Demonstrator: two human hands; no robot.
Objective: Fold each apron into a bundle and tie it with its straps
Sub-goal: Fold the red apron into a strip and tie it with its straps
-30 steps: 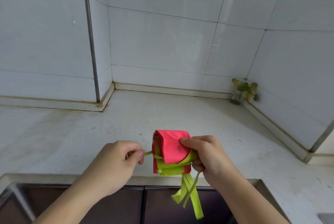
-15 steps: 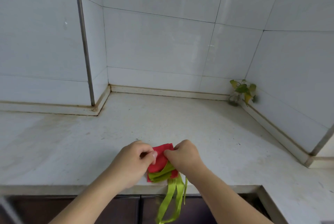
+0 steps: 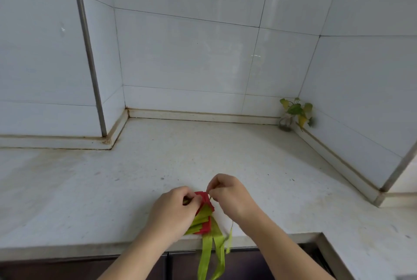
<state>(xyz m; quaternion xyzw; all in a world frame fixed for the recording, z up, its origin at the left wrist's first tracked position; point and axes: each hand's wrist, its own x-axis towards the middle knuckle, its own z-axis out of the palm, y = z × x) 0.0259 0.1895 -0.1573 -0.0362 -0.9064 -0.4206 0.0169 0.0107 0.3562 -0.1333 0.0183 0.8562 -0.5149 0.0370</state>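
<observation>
While hands [image 3: 203, 203] pinch green straps [image 3: 206, 255], red apron bundle [image 3: 206, 226], countertop [image 3: 112, 189]

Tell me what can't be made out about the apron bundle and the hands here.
Head view:
- Bundle: mostly covered by the left hand.
- Knot: hidden behind the right hand.
- Strap ends: cut off by the bottom edge.
- Plant jar: too small.
</observation>
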